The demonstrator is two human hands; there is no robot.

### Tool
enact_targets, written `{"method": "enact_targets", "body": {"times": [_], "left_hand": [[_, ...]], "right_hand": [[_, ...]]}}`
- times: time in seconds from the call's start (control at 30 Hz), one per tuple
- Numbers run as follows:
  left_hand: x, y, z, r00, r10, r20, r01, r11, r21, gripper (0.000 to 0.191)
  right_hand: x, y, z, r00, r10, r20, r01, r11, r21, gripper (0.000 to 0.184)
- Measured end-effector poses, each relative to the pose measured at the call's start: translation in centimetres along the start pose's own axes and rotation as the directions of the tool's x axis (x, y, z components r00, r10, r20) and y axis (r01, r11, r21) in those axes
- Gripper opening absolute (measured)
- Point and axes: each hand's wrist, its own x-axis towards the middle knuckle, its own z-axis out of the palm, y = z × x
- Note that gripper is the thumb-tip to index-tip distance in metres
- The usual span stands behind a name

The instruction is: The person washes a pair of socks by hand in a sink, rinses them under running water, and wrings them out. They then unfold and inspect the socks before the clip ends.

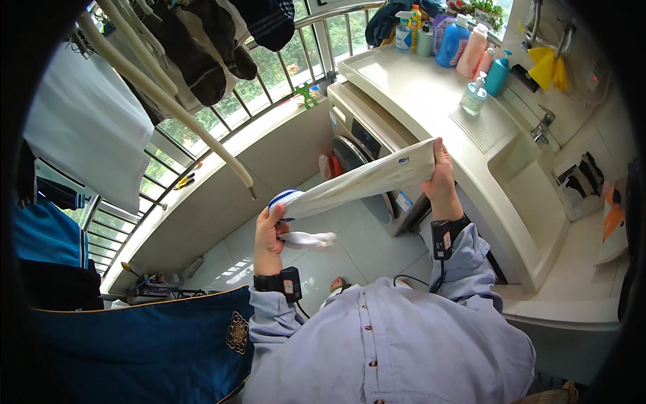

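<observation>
A long off-white garment, which looks like a sock or a sleeve (368,177), is stretched taut between my two hands. At its left end is a white ribbed band with blue stripes (285,196), pinched by my left hand (270,235). A smaller white piece of knit fabric (308,240) hangs out from the same hand, slightly blurred; I cannot tell whether it joins the garment. My right hand (440,174) grips the wide right end, where a small dark mark shows. The garment hangs in front of a front-loading washing machine (371,136) and partly hides its door.
A white counter (393,76) with a sink (527,177) curves along the right, bearing several detergent bottles (452,43) and a pump bottle (474,96). Laundry (91,121) and a pale pole (171,108) hang at the left. Beside me is a dark blue cloth (141,348).
</observation>
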Motion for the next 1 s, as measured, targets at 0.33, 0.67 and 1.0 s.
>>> {"method": "enact_targets", "body": {"times": [0.33,0.67,1.0], "left_hand": [[0.1,-0.2,-2.7,0.928,-0.217,-0.303,0.168,0.969,-0.18,0.021],[1.2,-1.8,-3.3,0.891,-0.292,-0.347,0.245,0.954,-0.173,0.019],[1.6,-5.0,3.5,0.974,-0.079,0.212,-0.035,0.874,0.485,0.085]], "right_hand": [[-0.4,-1.1,-0.7,0.996,0.076,0.037,-0.073,0.995,-0.074,0.019],[-0.9,-2.0,0.4,0.996,0.088,0.021,-0.084,0.987,-0.135,0.018],[-3.0,3.9,6.1,0.733,0.587,0.344,-0.222,0.684,-0.695,0.029]]}}
